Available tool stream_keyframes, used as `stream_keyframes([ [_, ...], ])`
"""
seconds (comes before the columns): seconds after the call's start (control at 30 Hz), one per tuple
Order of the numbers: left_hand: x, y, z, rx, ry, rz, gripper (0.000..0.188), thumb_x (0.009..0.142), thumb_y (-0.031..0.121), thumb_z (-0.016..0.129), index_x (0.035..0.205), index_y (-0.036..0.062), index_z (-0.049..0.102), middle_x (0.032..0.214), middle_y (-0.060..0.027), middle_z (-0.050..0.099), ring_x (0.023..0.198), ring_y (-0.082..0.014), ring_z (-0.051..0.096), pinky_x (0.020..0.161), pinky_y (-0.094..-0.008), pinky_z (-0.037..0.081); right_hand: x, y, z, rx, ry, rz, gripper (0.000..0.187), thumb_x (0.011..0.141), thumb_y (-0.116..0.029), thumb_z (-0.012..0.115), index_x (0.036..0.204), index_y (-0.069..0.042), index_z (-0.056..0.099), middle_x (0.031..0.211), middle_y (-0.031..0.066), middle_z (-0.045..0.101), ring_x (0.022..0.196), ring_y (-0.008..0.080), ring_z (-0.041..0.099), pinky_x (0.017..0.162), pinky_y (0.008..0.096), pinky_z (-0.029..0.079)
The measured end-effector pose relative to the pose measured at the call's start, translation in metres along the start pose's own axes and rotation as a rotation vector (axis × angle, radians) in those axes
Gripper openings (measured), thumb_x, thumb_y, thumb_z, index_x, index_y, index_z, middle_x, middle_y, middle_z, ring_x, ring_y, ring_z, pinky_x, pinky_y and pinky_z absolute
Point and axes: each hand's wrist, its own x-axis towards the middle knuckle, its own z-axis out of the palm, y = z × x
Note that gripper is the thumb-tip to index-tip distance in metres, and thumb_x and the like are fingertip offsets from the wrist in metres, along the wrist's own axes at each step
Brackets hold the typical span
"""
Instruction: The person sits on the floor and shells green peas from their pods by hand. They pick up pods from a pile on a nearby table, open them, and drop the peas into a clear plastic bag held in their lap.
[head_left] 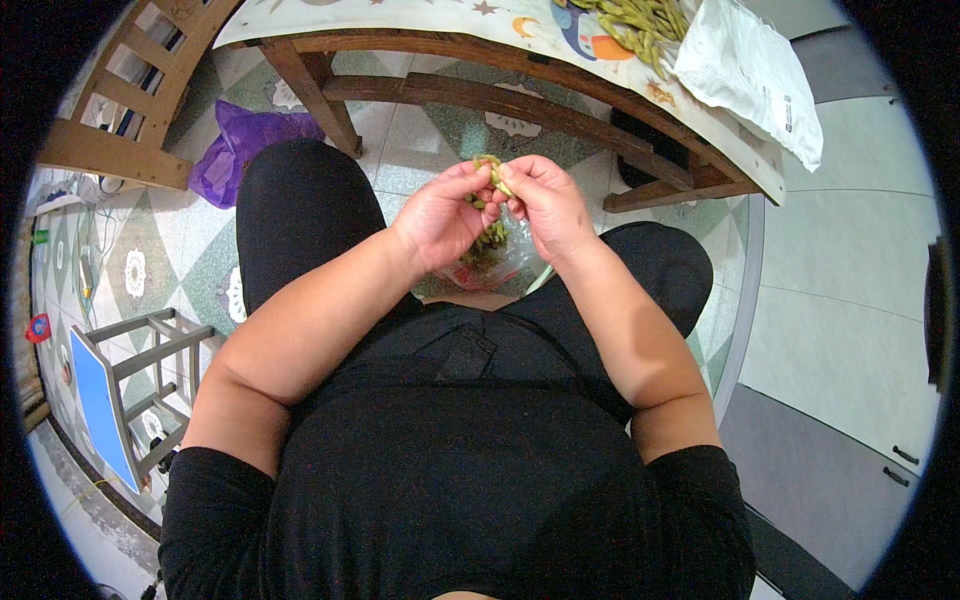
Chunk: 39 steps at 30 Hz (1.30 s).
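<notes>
My left hand (440,218) and my right hand (548,205) meet in front of my knees, with thumbs and fingertips pinched together. Between them is a yellow-green bean pod (500,182), gripped from both sides. Some fingers curl out of sight, so anything else in my left palm cannot be made out. Just below the hands, between my legs, a clear plastic bag (518,250) stands open with green and brownish pod pieces (486,248) in it. On the table ahead lies a heap of similar green pods (640,28).
A wooden table (440,43) with a patterned white cover crosses the front. On its right lies a white plastic mailer bag (750,75). A purple plastic bag (225,155) sits by my left knee. A blue-topped stool (105,410) stands left; pale cabinets (840,240) line the right.
</notes>
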Motion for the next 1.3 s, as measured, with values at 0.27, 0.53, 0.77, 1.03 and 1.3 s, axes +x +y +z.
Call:
stream_keyframes([
  [0.27, 0.0, 0.0, 0.003, 0.083, 0.047, 0.047, 0.015, 0.079, 0.005, 0.048, 0.094, 0.0034, 0.047, 0.094, -0.0064, 0.051, 0.084, -0.016, 0.051, 0.078, -0.0273, 0.043, 0.004, 0.009, 0.004, -0.282, 0.094, -0.27, 0.007, 0.082, -0.01, 0.051, 0.081, -0.002, 0.051, 0.071, 0.0022, 0.055, 0.059, 0.0058, 0.049, 0.055, 0.0167, 0.04],
  [0.53, 0.002, 0.003, 0.002, -0.085, 0.09, -0.051, 0.011, 0.079, 0.004, 0.046, 0.089, -0.0002, 0.047, 0.083, -0.0071, 0.052, 0.075, -0.0152, 0.051, 0.071, -0.0259, 0.045, 0.003, 0.005, 0.009, -0.27, 0.162, -0.118, 0.011, 0.081, -0.013, 0.053, 0.08, -0.002, 0.051, 0.066, 0.0019, 0.054, 0.053, 0.006, 0.048, 0.047, 0.0176, 0.039],
  [0.77, 0.001, 0.0, 0.004, 0.029, 0.144, 0.011, 0.011, 0.079, 0.011, 0.054, 0.085, 0.0043, 0.05, 0.074, -0.0019, 0.051, 0.064, -0.0099, 0.048, 0.059, -0.0209, 0.041, 0.003, 0.0, -0.001, -0.069, 0.109, 0.044, 0.017, 0.081, -0.021, 0.054, 0.083, -0.004, 0.05, 0.063, -0.0007, 0.051, 0.051, 0.0047, 0.044, 0.044, 0.0164, 0.034],
  [1.03, 0.001, 0.002, 0.006, 0.469, 0.189, 0.135, 0.01, 0.077, 0.017, 0.059, 0.078, 0.0098, 0.052, 0.067, 0.004, 0.05, 0.059, -0.0049, 0.043, 0.053, -0.0182, 0.033, 0.003, -0.001, 0.0, 0.034, 0.053, 0.117, 0.017, 0.08, -0.02, 0.055, 0.081, -0.004, 0.049, 0.065, 0.0015, 0.052, 0.052, 0.0065, 0.046, 0.043, 0.0177, 0.036],
  [1.3, 0.002, 0.003, -0.003, 0.155, 0.129, 0.075, 0.01, 0.081, 0.015, 0.053, 0.085, 0.007, 0.049, 0.074, -0.0008, 0.052, 0.068, -0.0101, 0.05, 0.063, -0.0213, 0.042, 0.005, 0.001, 0.01, 0.003, 0.064, 0.016, 0.015, 0.081, -0.016, 0.054, 0.076, -0.003, 0.049, 0.062, 0.0036, 0.053, 0.047, 0.0077, 0.045, 0.041, 0.0182, 0.036],
])
